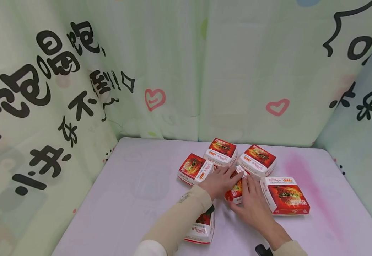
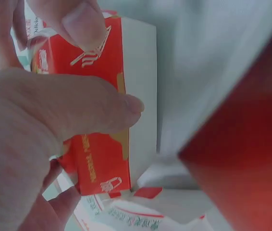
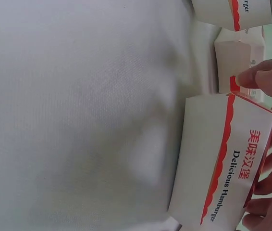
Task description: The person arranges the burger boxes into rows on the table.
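Both hands are on a small red-and-white hamburger box [image 1: 235, 192] in the middle of a cluster of similar boxes. My left hand [image 1: 219, 181] holds it from the left; in the left wrist view the thumb lies across the box's red side [image 2: 102, 159], with the other fingers around it. My right hand [image 1: 254, 204] grips it from the right, its fingers over the upper edge and its thumb low at the near side. In the right wrist view, fingers [image 3: 265, 192] reach behind a white box side [image 3: 217, 159] printed "Delicious Hamburger". The hands hide much of the middle box.
More hamburger boxes surround the hands: one at left [image 1: 195, 169], one at back [image 1: 221, 152], one at back right [image 1: 257, 160], a larger one at right [image 1: 286, 195]. Another [image 1: 201, 229] lies partly under the left forearm. The white table [image 1: 125, 199] meets a printed curtain [image 1: 179, 71].
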{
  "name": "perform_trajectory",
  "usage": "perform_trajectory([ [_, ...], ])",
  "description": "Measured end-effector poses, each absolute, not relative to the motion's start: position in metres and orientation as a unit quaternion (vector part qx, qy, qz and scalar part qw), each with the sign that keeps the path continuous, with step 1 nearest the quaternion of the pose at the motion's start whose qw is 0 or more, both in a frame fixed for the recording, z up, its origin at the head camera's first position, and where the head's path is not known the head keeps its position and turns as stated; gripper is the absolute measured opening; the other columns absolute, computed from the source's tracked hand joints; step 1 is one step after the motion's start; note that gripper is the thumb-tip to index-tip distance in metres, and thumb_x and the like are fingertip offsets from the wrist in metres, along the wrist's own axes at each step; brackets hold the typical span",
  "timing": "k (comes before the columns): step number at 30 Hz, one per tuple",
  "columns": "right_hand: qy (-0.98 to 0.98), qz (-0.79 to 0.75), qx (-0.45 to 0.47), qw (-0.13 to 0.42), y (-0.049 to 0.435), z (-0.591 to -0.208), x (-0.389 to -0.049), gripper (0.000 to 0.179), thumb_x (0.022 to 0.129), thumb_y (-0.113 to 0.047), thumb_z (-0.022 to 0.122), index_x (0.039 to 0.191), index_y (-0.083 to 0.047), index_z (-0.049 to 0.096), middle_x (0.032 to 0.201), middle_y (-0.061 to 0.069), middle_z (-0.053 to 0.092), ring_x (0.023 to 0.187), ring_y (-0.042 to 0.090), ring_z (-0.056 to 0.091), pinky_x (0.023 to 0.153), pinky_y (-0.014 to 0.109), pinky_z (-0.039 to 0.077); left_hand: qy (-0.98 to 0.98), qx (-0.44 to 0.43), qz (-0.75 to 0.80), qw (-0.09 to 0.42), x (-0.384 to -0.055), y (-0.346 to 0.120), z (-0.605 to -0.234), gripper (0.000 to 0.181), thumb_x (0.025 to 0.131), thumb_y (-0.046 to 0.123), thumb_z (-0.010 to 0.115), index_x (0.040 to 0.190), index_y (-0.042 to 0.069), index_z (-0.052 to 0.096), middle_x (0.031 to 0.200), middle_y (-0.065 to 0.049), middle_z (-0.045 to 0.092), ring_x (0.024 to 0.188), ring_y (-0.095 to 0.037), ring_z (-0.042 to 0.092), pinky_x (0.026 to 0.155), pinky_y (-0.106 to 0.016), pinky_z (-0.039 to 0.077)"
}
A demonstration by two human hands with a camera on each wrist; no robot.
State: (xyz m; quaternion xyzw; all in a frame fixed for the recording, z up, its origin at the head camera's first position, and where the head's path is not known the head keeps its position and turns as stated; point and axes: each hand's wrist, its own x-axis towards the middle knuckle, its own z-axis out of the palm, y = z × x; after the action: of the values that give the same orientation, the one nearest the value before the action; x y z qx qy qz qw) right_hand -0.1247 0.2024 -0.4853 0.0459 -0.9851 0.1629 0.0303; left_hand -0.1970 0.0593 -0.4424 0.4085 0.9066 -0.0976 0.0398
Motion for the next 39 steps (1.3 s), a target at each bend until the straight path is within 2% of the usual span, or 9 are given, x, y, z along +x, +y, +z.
perform_trajectory([
  [7,-0.986,0.157,0.043,0.032,0.200,-0.487,-0.127,0.107,0.077,-0.046,0.080,0.149,0.012,0.027,0.155,0.031,0.024,0.145,0.049,0.017,0.116,0.066,0.022,0.912,0.393,-0.108,0.044,-0.194,0.063,-0.443,0.082,0.092,0.037,0.068,0.159,0.030,0.020,0.165,0.003,0.023,0.152,-0.018,0.025,0.119,-0.036,0.034],
  [13,-0.985,0.164,0.039,0.033,0.200,-0.487,-0.128,0.108,0.071,-0.042,0.085,0.149,0.007,0.029,0.154,0.033,0.022,0.144,0.051,0.016,0.114,0.069,0.023,0.915,0.387,-0.111,0.029,-0.194,0.062,-0.448,0.076,0.095,0.034,0.065,0.158,0.029,0.022,0.165,0.002,0.021,0.150,-0.019,0.029,0.117,-0.035,0.037],
  [22,-0.985,0.170,0.026,0.023,0.200,-0.488,-0.130,0.107,0.068,-0.037,0.088,0.148,0.003,0.030,0.153,0.034,0.021,0.142,0.055,0.018,0.110,0.070,0.027,0.923,0.372,-0.098,0.020,-0.188,0.057,-0.446,0.081,0.093,0.032,0.069,0.158,0.032,0.022,0.166,0.001,0.021,0.149,-0.020,0.032,0.111,-0.033,0.043],
  [26,-0.985,0.171,0.020,0.029,0.199,-0.487,-0.129,0.105,0.068,-0.036,0.088,0.147,0.004,0.032,0.151,0.032,0.023,0.140,0.053,0.023,0.108,0.070,0.031,0.928,0.360,-0.091,0.013,-0.186,0.054,-0.446,0.081,0.093,0.033,0.069,0.158,0.029,0.022,0.164,-0.001,0.024,0.147,-0.021,0.035,0.111,-0.034,0.044],
  [31,-0.983,0.168,0.019,0.069,0.198,-0.485,-0.126,0.104,0.066,-0.036,0.089,0.145,0.007,0.037,0.146,0.031,0.031,0.134,0.049,0.030,0.108,0.067,0.035,0.939,0.337,-0.070,0.002,-0.188,0.052,-0.449,0.078,0.095,0.036,0.066,0.158,0.023,0.023,0.160,-0.004,0.033,0.144,-0.023,0.041,0.110,-0.035,0.045],
  [35,-0.981,0.165,0.027,0.103,0.198,-0.483,-0.125,0.103,0.065,-0.036,0.090,0.143,0.007,0.038,0.144,0.030,0.034,0.133,0.048,0.032,0.111,0.067,0.031,0.947,0.317,-0.035,0.038,-0.190,0.051,-0.450,0.082,0.093,0.037,0.068,0.159,0.022,0.022,0.159,-0.004,0.034,0.144,-0.023,0.039,0.110,-0.033,0.045],
  [39,-0.979,0.164,0.038,0.118,0.199,-0.483,-0.123,0.102,0.065,-0.036,0.090,0.143,0.007,0.039,0.145,0.030,0.034,0.134,0.048,0.031,0.112,0.068,0.029,0.950,0.299,0.019,0.092,-0.192,0.051,-0.447,0.094,0.086,0.040,0.075,0.159,0.025,0.018,0.159,-0.002,0.032,0.147,-0.024,0.034,0.111,-0.031,0.044],
])
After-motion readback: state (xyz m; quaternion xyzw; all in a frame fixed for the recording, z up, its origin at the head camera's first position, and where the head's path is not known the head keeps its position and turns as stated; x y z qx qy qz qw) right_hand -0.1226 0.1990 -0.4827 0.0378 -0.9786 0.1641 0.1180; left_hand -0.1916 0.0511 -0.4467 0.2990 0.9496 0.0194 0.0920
